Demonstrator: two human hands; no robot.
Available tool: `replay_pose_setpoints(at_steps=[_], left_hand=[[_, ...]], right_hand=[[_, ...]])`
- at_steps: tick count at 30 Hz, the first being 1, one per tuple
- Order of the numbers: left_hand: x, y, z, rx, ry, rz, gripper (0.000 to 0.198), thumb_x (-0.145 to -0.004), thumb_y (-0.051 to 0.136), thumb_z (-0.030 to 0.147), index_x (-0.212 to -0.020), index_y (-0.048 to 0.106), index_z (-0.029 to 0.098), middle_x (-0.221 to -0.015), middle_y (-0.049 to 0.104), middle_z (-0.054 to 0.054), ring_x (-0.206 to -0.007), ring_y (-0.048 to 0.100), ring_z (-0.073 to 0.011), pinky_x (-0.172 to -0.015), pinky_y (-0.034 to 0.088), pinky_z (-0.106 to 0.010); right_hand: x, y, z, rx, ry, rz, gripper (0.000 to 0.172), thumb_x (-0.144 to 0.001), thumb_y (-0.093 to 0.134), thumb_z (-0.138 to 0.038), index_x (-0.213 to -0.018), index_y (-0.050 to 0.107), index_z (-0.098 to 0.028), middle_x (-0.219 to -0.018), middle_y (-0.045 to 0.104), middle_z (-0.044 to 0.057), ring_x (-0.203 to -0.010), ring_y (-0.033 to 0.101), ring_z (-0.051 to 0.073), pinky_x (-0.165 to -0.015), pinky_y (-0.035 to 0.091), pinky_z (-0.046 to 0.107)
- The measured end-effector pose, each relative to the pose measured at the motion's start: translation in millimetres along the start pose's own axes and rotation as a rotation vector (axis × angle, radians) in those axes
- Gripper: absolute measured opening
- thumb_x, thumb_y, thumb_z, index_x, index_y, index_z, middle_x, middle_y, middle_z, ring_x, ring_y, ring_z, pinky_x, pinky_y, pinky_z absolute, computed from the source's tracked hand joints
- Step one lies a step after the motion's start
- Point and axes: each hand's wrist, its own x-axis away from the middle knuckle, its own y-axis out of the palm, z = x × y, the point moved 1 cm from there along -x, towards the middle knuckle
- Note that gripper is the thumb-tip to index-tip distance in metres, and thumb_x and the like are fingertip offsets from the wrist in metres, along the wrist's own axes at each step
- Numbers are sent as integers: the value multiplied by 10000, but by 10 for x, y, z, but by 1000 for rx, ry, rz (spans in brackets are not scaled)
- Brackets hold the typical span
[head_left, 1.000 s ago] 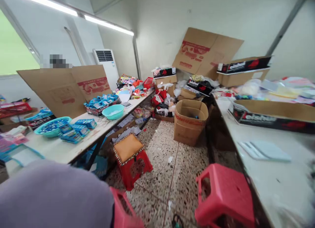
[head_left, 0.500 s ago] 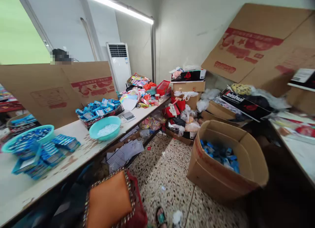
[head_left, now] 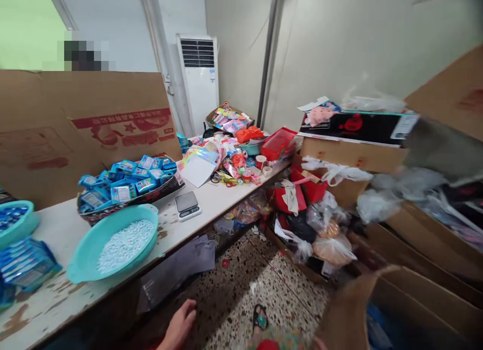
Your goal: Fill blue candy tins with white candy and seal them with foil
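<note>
At the bottom edge, below the worktable's front, my left hand hangs with loosely bent fingers and nothing visible in it. A sliver of my right hand shows at the lower edge beside a brown cardboard carton; its fingers are hidden. Inside that carton lie blue packets. On the worktable stands a turquoise basin with small white pieces. Just right of it sits a small digital scale. Behind the basin, a shallow box is heaped with blue packets.
Stacked blue packs and another basin are at left. A cardboard sheet stands behind the table. Colourful goods and a red tray lie at the far end. Boxes and plastic bags crowd the floor at right.
My view has moved forward to the table's far end and the scale. The orange-topped stool has left the view. My left hand has come into view, and the carton is now close at lower right.
</note>
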Motion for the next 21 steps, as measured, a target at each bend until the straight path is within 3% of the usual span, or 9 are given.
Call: replay_pose_setpoints(at_steps=[2, 4, 6, 9, 12, 14, 16, 18, 21], left_hand=[[-321, -50, 166, -1, -29, 62, 320, -762, 450, 344, -1009, 591, 196, -993, 670, -38, -905, 624, -203, -790, 490, -300], [-601, -243, 416, -14, -19, 113, 327, -781, 421, 341, -1013, 601, 197, -1036, 672, -50, -961, 622, -208, -844, 477, -307], [-935, -610, 772, -53, 30, 179, 352, -804, 405, 351, -1044, 603, 186, -1079, 666, -68, -1023, 606, -212, -908, 446, -313], [-1702, -1360, 1398, -120, 50, 329, 408, -848, 369, 378, -1105, 591, 150, -1076, 664, -103, -996, 613, -231, -916, 437, -346], [-2811, -2012, 1936, -239, 93, 409, 413, -902, 325, 370, -1147, 570, 146, -1098, 654, -100, -926, 636, -200, -832, 486, -305], [-3608, -2279, 2162, -408, 109, 434, 401, -916, 331, 310, -1204, 534, 118, -1142, 629, -126, -975, 623, -201, -840, 492, -305], [-4326, -2425, 2264, -542, 140, 430, 408, -887, 365, 175, -1269, 487, 102, -1239, 567, -166, -1116, 558, -244, -918, 461, -367], [-4893, -2493, 2258, -645, 204, 390, 506, -832, 347, 33, -1321, 446, 116, -1369, 454, -186, -1271, 419, -308, -982, 401, -481], [-5439, -2527, 2122, -793, 335, 271, 570, -815, 326, -22, -1342, 436, 165, -1476, 326, -148, -1376, 244, -338, -1005, 332, -599]], right_hand=[[-776, 72, -455, 14, -94, -87, 274, -764, 642, -456, -1014, 631, -342, -1111, 605, 66, -1116, 557, 228, -789, 537, 335], [-1482, 186, -1139, 72, -258, -178, 304, -792, 552, -351, -1072, 648, -281, -1106, 628, 76, -1084, 584, 226, -895, 512, 352], [-2072, 373, -1966, 268, -556, -255, 445, -849, 390, -240, -1239, 573, -130, -1192, 590, 127, -1112, 567, 219, -991, 449, 360], [-2744, 821, -3139, 325, -721, -293, 467, -878, 374, -208, -1317, 505, -115, -1280, 533, 115, -1183, 507, 203, -1036, 388, 325], [-3199, 1439, -4016, 365, -775, -333, 451, -874, 416, -166, -1315, 513, -166, -1270, 543, 82, -1160, 514, 181, -1010, 387, 275], [-3406, 1862, -4445, 411, -773, -346, 456, -867, 418, -132, -1310, 516, -182, -1249, 554, 75, -1129, 530, 172, -976, 400, 255], [-3552, 2238, -4791, 467, -763, -350, 460, -868, 397, -105, -1304, 518, -186, -1239, 557, 78, -1115, 534, 171, -951, 408, 248], [-3656, 2543, -5078, 526, -770, -352, 464, -874, 359, -79, -1295, 518, -189, -1228, 558, 81, -1118, 525, 178, -933, 412, 254], [-3777, 2873, -5405, 618, -791, -362, 463, -867, 310, -38, -1244, 546, -166, -1175, 575, 102, -1093, 524, 205, -905, 421, 285]])
